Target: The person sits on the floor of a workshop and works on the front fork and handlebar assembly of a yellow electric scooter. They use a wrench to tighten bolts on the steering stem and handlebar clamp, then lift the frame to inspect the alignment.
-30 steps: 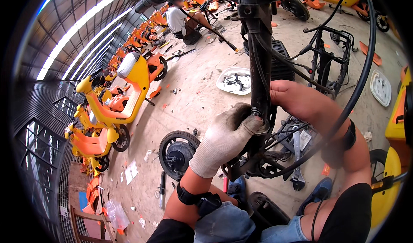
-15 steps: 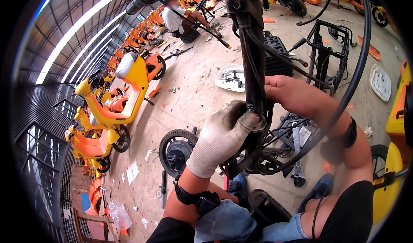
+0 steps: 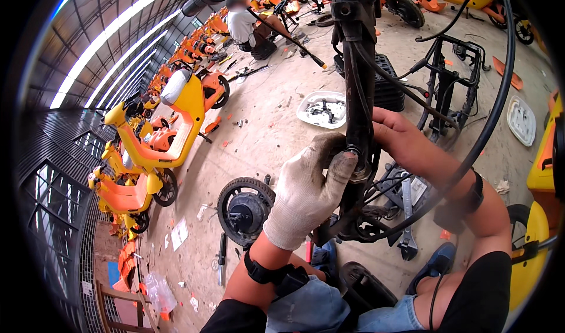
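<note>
A black steering column of a stripped scooter frame stands upright in front of me, with handlebars at its top. My left hand, in a soiled white knit glove, is closed around the column's lower end. Its thumb presses beside a metal ring there. From the right, my bare right hand reaches to the column slightly higher, fingers curled against its far side; their tips are hidden behind it. Black cables loop down past my right forearm.
A wheel with a hub motor and a shock absorber lie at left. Right of the frame lies an adjustable wrench. Beyond are a white tray of small parts, a black frame, yellow scooters and a seated person.
The column and handlebars have shifted slightly right in view, my left hand with them. My right hand has moved slightly down and right, its fingers still at the column.
</note>
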The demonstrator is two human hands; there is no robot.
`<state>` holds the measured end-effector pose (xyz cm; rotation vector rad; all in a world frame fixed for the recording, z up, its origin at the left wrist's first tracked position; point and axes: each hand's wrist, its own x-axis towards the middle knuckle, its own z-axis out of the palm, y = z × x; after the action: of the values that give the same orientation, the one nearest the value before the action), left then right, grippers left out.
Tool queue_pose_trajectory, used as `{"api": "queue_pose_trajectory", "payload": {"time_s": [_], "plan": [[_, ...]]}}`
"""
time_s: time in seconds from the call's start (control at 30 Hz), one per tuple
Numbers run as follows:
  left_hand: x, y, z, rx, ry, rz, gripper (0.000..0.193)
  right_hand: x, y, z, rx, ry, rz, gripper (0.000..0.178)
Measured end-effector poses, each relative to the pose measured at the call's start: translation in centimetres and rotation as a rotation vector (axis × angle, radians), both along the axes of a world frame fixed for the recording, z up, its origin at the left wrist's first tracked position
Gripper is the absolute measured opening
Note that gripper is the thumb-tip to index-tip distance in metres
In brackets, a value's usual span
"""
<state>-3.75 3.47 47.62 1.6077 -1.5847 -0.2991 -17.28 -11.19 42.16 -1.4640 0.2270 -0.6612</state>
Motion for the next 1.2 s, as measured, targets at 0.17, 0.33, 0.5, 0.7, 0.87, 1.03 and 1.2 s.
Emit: {"api": "queue_pose_trajectory", "payload": {"time_s": [0.17, 0.33, 0.5, 0.7, 0.87, 1.03, 1.2], "plan": [[0.3, -0.2, -0.2, 0.011, -0.022, -0.004, 0.041, 0.3, 0.1, -0.7, 0.045, -0.038, 0.002, 0.025], [0.3, -0.2, -0.2, 0.031, -0.033, 0.016, 0.04, 0.4, 0.3, -0.8, 0.104, -0.057, 0.035, 0.029], [0.5, -0.3, -0.3, 0.029, -0.062, 0.015, 0.039, 0.5, 0.1, -0.3, 0.157, -0.017, 0.067, 0.033], [0.1, -0.3, 0.2, 0.068, 0.011, 0.007, 0.038, -0.1, -0.3, 1.6, 0.131, 0.087, 0.132, 0.033], [0.3, -0.4, -0.1, 0.076, 0.035, 0.009, 0.038, -0.3, -1.2, 1.6, 0.035, 0.178, 0.133, 0.031], [0.2, -0.4, 0.1, 0.081, -0.075, 0.027, 0.04, -0.4, -0.9, 1.9, 0.051, 0.147, 0.154, 0.034], [0.0, -0.4, 0.1, 0.093, 0.001, 0.0, 0.041, 0.3, 0.6, 0.2, 0.105, 0.009, 0.018, 0.032]]}}
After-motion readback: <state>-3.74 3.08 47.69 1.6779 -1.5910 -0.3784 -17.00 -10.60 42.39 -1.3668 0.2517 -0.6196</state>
